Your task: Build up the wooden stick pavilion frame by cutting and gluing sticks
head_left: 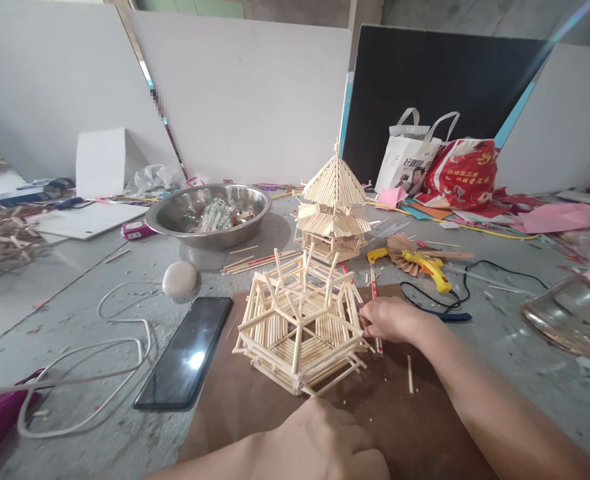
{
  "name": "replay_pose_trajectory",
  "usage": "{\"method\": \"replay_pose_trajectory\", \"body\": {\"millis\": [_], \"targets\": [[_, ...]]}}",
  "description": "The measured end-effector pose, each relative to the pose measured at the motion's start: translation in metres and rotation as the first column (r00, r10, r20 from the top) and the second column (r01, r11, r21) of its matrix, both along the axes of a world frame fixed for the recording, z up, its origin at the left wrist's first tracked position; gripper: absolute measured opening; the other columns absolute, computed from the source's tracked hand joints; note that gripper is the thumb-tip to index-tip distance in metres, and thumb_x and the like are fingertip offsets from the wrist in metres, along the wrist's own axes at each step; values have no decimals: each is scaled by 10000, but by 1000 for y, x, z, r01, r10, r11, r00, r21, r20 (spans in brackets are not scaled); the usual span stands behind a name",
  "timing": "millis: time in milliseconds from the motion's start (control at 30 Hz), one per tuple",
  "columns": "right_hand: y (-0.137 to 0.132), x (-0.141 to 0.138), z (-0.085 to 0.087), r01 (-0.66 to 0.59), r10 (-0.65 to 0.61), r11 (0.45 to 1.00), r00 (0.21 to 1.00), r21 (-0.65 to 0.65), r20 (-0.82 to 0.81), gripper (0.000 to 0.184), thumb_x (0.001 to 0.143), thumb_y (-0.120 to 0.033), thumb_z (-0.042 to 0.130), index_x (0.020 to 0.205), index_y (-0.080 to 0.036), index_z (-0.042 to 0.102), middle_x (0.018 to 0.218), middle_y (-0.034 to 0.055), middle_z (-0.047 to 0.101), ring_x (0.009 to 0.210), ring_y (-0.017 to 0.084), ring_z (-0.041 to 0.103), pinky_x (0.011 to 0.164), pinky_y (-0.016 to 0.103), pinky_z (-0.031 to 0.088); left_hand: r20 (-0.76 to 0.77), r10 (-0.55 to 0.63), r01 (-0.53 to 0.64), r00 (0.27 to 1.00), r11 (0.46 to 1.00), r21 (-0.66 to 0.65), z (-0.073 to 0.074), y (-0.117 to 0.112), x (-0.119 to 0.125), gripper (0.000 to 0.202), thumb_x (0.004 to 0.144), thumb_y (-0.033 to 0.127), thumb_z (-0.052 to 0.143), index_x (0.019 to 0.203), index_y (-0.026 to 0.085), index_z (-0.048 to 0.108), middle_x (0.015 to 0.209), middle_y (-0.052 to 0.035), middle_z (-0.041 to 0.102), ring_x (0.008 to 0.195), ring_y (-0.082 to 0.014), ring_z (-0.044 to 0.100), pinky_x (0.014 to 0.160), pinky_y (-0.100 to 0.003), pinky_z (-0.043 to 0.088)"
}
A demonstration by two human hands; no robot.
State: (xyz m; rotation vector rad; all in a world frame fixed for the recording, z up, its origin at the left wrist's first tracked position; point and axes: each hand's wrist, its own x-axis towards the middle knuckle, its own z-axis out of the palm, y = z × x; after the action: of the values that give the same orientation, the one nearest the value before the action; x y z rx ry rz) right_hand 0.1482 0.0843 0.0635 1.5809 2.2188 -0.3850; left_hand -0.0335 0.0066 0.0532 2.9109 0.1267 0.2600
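Observation:
A six-sided open frame model built of thin wooden sticks [319,357] sits on a brown sheet [399,413] before me. Short sticks rise from its top and slant inward. At its right edge my right hand [387,320] is closed, fingertips against the frame's side; the exact contact is partly hidden. My left hand [332,440] is just in front of the model's near corner, fingers folded under; what they hold, if anything, is hidden. Just behind stands a finished-looking stick pavilion [332,227] with a pointed, tiered roof. Red-marked sticks [375,287] lie beside my right hand.
Left of the sheet lie a black phone [185,353], a white round case [179,279] and a looped white cable [147,340]. A steel basin [165,223] stands farther back. To the right are a yellow glue gun [432,267] with black cord and a clear jar [569,313].

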Motion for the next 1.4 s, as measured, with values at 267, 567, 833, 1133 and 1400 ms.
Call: {"method": "replay_pose_trajectory", "body": {"millis": [267, 567, 833, 1133, 1400], "targets": [[54, 21, 15, 266, -131, 931, 883, 251, -450, 185, 754, -299, 486, 808, -214, 641, 769, 15, 651, 695, 143, 572, 583, 224, 360, 60, -11, 13, 998, 999, -46, -35, -2, 4, 118, 724, 158, 581, 644, 142, 497, 638, 32, 572, 521, -70, 478, 440, -203, 337], [131, -9, -34, 447, -279, 874, 784, 191, -554, 266, 818, -317, 481, 966, -112, 565, 911, 70, 598, 794, 165, 571, 688, 313, 452, 80, 21, -26, 997, 998, 61, -81, 5, 8, 227, 760, 208, 567, 580, 165, 436, 547, 56, 544, 488, -64, 466, 421, -200, 302], [143, -16, -56, 476, -310, 877, 669, 69, -676, 291, 830, -295, 475, 1080, -149, 501, 1079, 65, 525, 904, 185, 540, 748, 374, 459, 213, 24, -60, 977, 985, 162, -99, 5, 12, 228, 713, 242, 630, 574, 170, 465, 530, 70, 521, 472, -76, 417, 413, -203, 299], [145, -5, -54, 568, -305, 822, 489, 33, -818, 267, 827, -318, 475, 1002, -126, 537, 967, 51, 567, 811, 158, 563, 688, 335, 471, 159, 43, -65, 986, 988, 137, -97, 6, 10, 244, 690, 252, 655, 569, 171, 459, 550, 78, 524, 478, -68, 417, 416, -200, 303], [159, 3, -34, 656, -191, 752, 319, 71, -928, 255, 772, -356, 490, 676, -143, 591, 486, -33, 489, 353, 55, 393, 370, 194, 289, 140, 67, -82, 988, 991, 110, -99, 5, 10, 257, 721, 240, 628, 567, 167, 435, 553, 75, 508, 484, -62, 410, 405, -198, 281]]}}
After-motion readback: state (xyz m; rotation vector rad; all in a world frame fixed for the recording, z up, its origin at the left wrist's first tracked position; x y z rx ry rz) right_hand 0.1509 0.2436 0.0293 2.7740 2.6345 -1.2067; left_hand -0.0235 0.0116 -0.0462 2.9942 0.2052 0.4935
